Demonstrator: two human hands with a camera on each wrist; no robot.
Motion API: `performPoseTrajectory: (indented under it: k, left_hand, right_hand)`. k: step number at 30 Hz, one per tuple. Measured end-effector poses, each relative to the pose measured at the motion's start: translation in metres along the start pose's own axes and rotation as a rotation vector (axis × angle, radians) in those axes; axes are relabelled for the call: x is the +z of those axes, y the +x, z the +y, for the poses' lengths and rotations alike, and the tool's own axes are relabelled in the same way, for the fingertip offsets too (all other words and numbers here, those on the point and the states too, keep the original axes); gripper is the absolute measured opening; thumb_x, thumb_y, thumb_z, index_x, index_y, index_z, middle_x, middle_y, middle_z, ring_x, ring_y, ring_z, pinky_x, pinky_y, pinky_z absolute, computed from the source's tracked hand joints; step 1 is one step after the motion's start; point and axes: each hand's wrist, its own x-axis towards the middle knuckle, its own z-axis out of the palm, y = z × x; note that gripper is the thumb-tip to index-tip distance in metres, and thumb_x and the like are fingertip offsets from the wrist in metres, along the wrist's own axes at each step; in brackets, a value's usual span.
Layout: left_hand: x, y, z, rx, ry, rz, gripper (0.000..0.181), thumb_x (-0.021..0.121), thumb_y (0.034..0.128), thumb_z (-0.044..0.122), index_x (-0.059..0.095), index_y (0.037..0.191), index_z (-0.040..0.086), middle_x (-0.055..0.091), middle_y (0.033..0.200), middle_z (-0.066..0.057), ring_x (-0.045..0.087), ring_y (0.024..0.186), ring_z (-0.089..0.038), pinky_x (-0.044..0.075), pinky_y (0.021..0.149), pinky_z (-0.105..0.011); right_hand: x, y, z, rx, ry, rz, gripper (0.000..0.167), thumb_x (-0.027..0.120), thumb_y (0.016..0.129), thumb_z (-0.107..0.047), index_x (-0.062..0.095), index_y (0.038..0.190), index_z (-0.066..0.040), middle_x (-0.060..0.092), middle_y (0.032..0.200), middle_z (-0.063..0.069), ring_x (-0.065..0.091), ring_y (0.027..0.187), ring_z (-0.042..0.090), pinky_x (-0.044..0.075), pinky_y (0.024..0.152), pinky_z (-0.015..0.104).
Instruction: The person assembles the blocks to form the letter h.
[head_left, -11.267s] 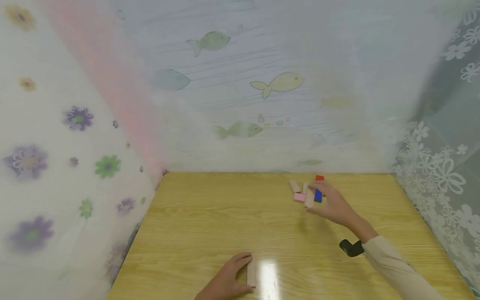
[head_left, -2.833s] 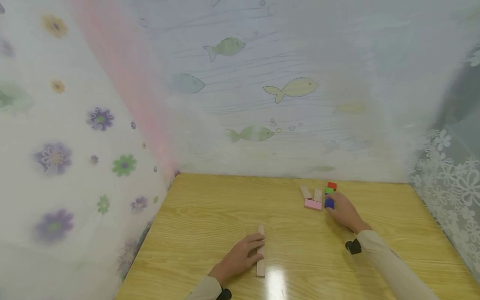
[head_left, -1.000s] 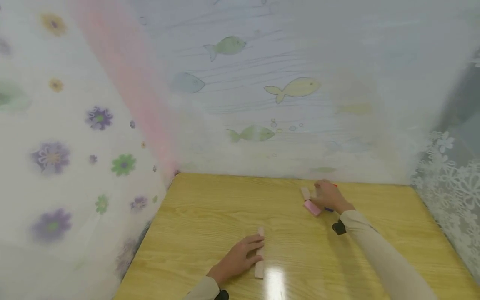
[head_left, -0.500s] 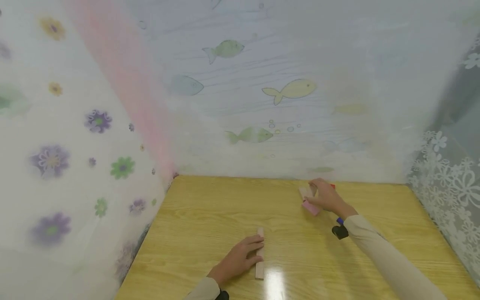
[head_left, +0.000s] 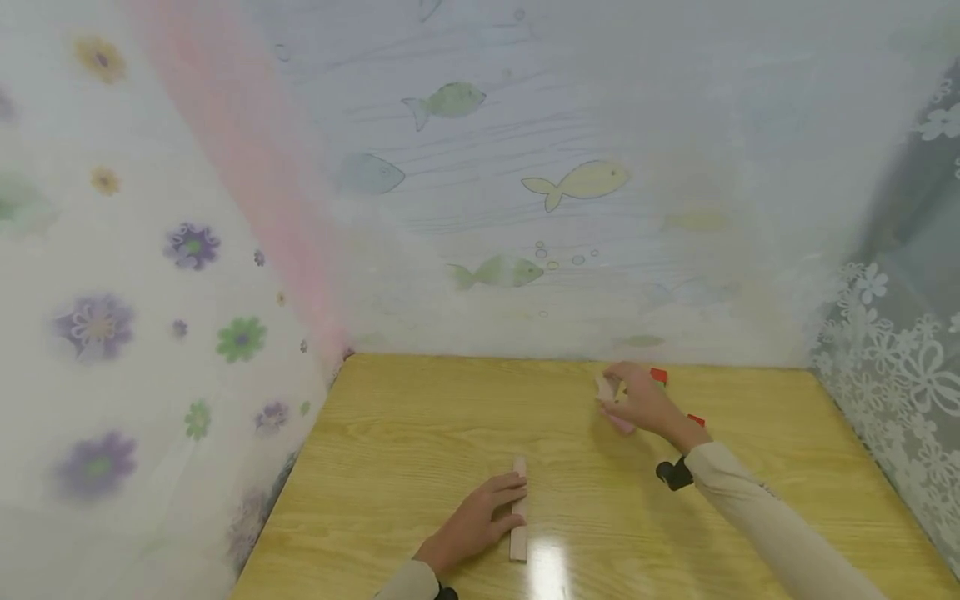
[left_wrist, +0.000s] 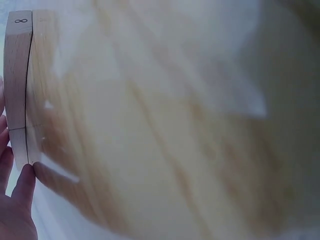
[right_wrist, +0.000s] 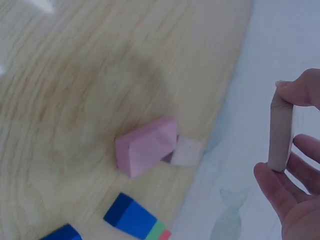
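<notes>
My left hand (head_left: 480,515) rests on a straight row of plain wooden blocks (head_left: 519,540) laid end to end on the table. In the left wrist view its thumb (left_wrist: 26,187) touches the side of the row near a joint, and an end bears an 8-like mark. At the back right my right hand (head_left: 647,402) holds another wooden block (right_wrist: 281,135) by its two ends, between thumb and fingers. Below that hand lies a pink block (right_wrist: 147,145), with a pale block (right_wrist: 187,151) against it. Blue (right_wrist: 132,218), green (right_wrist: 156,231) and red (head_left: 658,377) blocks lie close by.
The wood-grain table (head_left: 420,433) ends at a fish-printed curtain (head_left: 450,208) behind the blocks. A flower-printed sheet (head_left: 150,333) hangs on the left. A small red piece (head_left: 696,421) shows beside my right wrist, which wears a black device (head_left: 675,473).
My right hand left the blue block, then shifted left and grips a wooden block. The pink block has turned. Earliest, one block showed at my left hand; a longer row lies there now.
</notes>
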Motion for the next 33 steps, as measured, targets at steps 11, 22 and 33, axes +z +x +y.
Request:
performPoseTrajectory:
  k: [11,22,33]
  left_hand:
    - [0.003,0.001,0.001,0.0,-0.006,0.008,0.045,0.063,0.0918,0.028,0.056,0.13,0.005,0.045,0.142,-0.004,0.039,0.133,-0.021,0.035,0.108,-0.039]
    - [0.0,0.002,0.0,0.021,-0.024,0.015,0.043,0.064,0.0916,0.023,0.057,0.128,0.0,0.046,0.141,-0.009,0.039,0.133,-0.025,0.036,0.108,-0.041]
    - [0.0,0.003,-0.001,0.009,-0.083,0.003,0.043,0.064,0.0911,0.019,0.056,0.128,-0.002,0.047,0.14,-0.012,0.04,0.132,-0.028,0.037,0.107,-0.042]
  right_hand:
    - [0.02,-0.002,-0.023,-0.029,0.042,-0.01,0.049,0.075,0.078,-0.013,0.059,0.12,0.007,0.056,0.121,0.023,0.056,0.101,0.033,0.056,0.076,0.047]
    - [0.045,-0.002,-0.039,-0.036,0.107,-0.034,0.046,0.075,0.079,-0.012,0.06,0.12,0.004,0.054,0.125,0.021,0.053,0.109,0.033,0.053,0.08,0.05]
    - [0.068,0.0,-0.053,-0.033,0.132,-0.054,0.045,0.073,0.08,-0.014,0.06,0.12,0.003,0.055,0.125,0.018,0.055,0.108,0.03,0.054,0.08,0.045]
